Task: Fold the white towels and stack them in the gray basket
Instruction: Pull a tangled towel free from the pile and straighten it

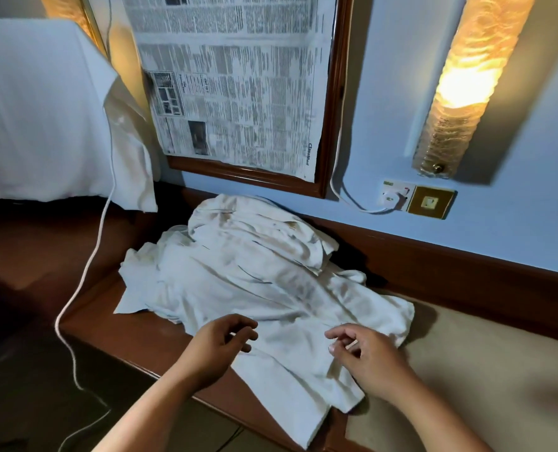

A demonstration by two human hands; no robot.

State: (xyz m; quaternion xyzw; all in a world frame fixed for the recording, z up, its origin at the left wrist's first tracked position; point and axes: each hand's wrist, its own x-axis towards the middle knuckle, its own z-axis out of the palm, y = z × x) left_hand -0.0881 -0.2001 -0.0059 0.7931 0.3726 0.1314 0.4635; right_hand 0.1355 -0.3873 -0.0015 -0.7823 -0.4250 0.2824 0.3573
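A heap of crumpled white towels (248, 275) lies on a brown wooden counter (140, 337) against the wall. One towel spreads toward me and hangs over the counter's front edge. My left hand (220, 345) hovers over the near left part of that towel, fingers loosely curled and holding nothing. My right hand (365, 353) is over the near right part, fingers loosely curled just above the cloth; whether it touches is unclear. No gray basket is in view.
A framed board covered with newspaper (235, 79) hangs on the blue wall. A white cable (85, 265) trails down the left side to the floor. A wall socket with a plug (395, 199) and a lit wall lamp (466, 83) are at right. White cloth (36, 109) covers something at left.
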